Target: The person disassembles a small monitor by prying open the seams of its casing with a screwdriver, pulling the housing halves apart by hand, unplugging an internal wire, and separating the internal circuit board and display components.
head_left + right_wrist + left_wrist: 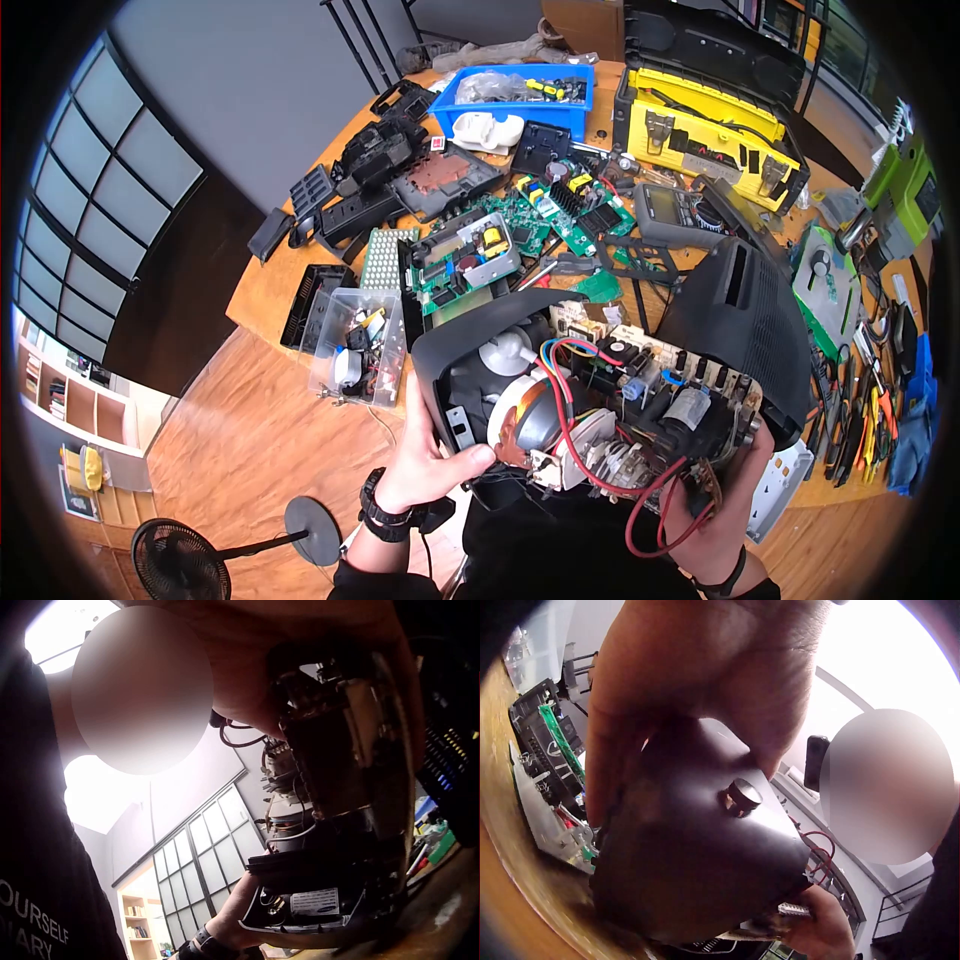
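Observation:
An opened cathode-ray-tube set is held up between both hands over the near edge of the table. Its black front housing (435, 350) faces left, with the picture tube (540, 425) and a circuit board (745, 390) with wires exposed. My left hand (425, 465) grips the housing's side, thumb on the near edge. My right hand (728, 520) grips the board end, beside a loop of red wire (632, 520). A round knob (746, 793) stands out from the housing in the left wrist view. Behind the board rests a black ribbed cover (710, 300).
Green circuit boards (575, 220) and black plastic parts (375, 160) crowd the wooden table (260, 285). A clear bin (350, 375) stands at left, a blue bin (510, 115) and yellow toolbox (700, 140) at the back. Several hand tools (860, 430) lie at right. A fan (180, 560) stands on the floor.

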`<state>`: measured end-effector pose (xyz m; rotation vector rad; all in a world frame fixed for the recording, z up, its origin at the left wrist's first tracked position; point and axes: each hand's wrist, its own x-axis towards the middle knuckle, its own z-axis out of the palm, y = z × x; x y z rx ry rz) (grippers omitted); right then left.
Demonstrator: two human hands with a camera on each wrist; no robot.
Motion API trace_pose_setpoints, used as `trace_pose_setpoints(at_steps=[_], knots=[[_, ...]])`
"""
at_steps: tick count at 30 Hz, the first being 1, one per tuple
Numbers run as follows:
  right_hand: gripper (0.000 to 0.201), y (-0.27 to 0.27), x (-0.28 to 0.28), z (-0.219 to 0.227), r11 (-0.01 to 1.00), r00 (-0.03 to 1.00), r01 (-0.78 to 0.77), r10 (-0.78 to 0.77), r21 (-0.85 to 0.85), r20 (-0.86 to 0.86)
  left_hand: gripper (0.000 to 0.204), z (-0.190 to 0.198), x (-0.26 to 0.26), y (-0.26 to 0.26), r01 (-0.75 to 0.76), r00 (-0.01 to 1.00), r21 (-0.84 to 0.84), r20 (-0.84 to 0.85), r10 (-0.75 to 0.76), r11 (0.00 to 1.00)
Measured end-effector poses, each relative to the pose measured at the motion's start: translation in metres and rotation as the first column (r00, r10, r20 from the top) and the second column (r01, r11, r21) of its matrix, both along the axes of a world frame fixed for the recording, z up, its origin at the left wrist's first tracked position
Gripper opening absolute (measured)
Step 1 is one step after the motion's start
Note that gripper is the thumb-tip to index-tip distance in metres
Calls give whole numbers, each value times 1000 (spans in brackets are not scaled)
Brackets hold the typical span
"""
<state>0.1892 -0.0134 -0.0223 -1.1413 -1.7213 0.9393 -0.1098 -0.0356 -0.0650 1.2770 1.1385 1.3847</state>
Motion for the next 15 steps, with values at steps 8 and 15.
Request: trace_pose_setpoints(at_steps=[8, 15], knots=[[82, 0, -1, -1, 1000, 1000, 9, -9, 4, -17, 97, -2, 1, 0, -45, 993, -54, 102, 51, 998], [88, 4, 2, 6, 1000, 998, 4, -2, -26, 59, 87, 3, 3, 7, -54, 993, -53, 105, 59, 997]])
